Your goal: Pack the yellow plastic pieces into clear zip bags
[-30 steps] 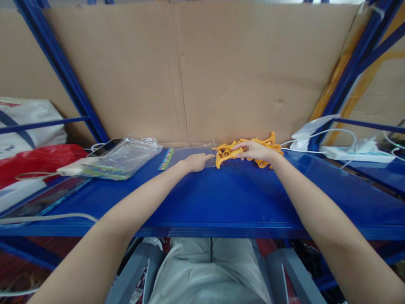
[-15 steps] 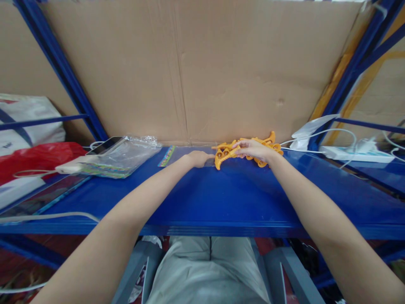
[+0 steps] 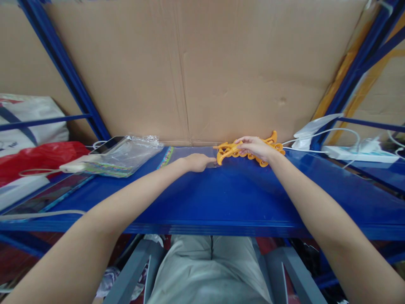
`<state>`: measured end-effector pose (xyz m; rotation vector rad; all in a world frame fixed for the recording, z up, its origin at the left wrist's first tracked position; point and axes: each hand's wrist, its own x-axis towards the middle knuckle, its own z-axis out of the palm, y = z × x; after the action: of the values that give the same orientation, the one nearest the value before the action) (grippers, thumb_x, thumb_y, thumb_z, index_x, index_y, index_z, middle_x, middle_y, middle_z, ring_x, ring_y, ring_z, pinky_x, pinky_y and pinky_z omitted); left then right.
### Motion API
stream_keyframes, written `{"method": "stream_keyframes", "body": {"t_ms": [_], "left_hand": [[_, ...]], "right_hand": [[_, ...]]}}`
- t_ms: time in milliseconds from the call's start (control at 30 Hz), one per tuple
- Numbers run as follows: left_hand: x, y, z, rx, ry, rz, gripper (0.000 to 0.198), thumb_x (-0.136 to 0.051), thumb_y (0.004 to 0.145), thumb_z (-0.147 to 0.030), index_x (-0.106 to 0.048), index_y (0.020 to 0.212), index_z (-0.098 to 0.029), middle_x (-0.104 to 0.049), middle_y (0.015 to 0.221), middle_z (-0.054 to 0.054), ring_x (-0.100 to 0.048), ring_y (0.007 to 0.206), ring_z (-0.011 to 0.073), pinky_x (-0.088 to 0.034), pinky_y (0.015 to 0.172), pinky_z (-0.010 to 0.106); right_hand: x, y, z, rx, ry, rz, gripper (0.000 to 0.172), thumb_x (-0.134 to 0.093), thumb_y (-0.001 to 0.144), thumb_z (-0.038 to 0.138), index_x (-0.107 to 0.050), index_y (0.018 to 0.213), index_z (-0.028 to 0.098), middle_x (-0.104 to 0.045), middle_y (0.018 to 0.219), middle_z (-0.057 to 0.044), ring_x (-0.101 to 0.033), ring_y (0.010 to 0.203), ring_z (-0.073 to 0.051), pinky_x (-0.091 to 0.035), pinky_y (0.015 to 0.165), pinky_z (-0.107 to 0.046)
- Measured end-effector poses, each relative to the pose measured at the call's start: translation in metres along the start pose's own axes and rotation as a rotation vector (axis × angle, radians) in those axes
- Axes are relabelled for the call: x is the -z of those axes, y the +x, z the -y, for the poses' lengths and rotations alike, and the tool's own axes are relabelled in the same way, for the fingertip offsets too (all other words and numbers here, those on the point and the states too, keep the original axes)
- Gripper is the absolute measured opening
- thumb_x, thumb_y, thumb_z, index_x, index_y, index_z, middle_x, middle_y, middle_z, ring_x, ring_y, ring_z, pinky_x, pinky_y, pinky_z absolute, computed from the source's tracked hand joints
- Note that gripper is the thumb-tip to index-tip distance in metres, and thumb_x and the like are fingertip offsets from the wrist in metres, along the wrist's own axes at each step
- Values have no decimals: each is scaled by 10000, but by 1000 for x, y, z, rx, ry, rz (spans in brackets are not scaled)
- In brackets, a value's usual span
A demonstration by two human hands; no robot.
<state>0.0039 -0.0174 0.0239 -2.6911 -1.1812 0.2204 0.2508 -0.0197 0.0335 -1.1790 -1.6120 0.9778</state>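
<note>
surrounding orange pieces (image 3: 228, 153): clear bags (image 3: 126, 158) left, power strip (image 3: 360, 155) right, cardboard (image 3: 202, 71) behind

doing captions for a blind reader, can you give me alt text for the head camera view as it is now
A person's right hand holds an orange piece beside more orange pieces on a blue shelf, while the left hand touches a clear bag. Other clear bags lie to the left; cardboard stands behind.
</note>
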Motion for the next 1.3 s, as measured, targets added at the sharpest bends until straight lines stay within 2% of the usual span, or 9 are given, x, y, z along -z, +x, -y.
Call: {"method": "stream_keyframes", "body": {"t_ms": [167,300,467,600,767,933,1000,1100,1300], "left_hand": [[1,4,-7,59,-108,-29,349,-354,914,-228,-643,1110,-221,-716,1064,76,-666,934,197,-469,731,260],[1,13,-12,199,-139,-56,384,-344,924,-313,-694,933,-153,-726,960,131,-683,879,219,-486,710,268],[3,20,-13,330,-327,39,451,-371,896,-413,-679,702,-148,-672,614,89,-653,576,181,-466,536,230],[4,22,-13,379,-387,52,486,-422,850,-499,-632,576,-157,-622,512,81,-607,470,176,-454,477,237],[4,20,-13,339,-417,18,413,-449,829,-402,-622,540,-162,-582,453,57,-600,464,165,-430,458,219],[9,19,-13,295,-382,-113,402,-478,820,-455,-680,624,-168,-661,598,62,-644,626,179,-433,558,227],[14,20,-15,246,-396,-155,407,-460,829,-446,-697,653,-166,-669,620,55,-633,626,171,-432,575,231],[22,20,-18,191,-386,-202,411,-440,835,-412,-699,652,-150,-650,582,47,-600,575,151,-424,569,230],[29,14,-23,198,-288,-314,370,-448,813,-375,-716,687,-154,-658,606,62,-597,594,170,-416,586,256]], "right_hand": [[-1,0,0,-6,-11,-24,168,-697,738,143,-659,896,186,-718,791,-37,-661,678,-132,-557,681,-257],[-2,-1,0,-1,-16,-36,170,-692,743,143,-656,904,180,-720,796,-34,-657,664,-121,-558,690,-253],[-2,0,-1,-4,5,-35,148,-669,758,112,-656,889,181,-715,765,-24,-653,650,-115,-553,676,-241],[-3,0,-2,-14,29,-7,152,-667,754,103,-647,879,187,-717,771,-20,-663,665,-119,-554,691,-246],[-6,-3,1,-14,41,19,157,-671,748,108,-639,876,192,-721,782,-19,-665,681,-121,-558,698,-252],[-13,-5,2,-7,43,43,137,-675,749,113,-640,844,206,-723,810,-18,-655,690,-111,-553,710,-242],[-18,-5,2,7,60,60,138,-688,744,122,-643,845,204,-720,808,-18,-649,687,-106,-550,692,-233],[-26,-4,2,32,111,117,153,-712,724,124,-655,847,194,-714,809,-20,-646,698,-102,-549,699,-229],[-38,-5,5,47,232,232,217,-738,677,93,-693,869,184,-714,883,-17,-652,770,-101,-551,806,-267]]}}
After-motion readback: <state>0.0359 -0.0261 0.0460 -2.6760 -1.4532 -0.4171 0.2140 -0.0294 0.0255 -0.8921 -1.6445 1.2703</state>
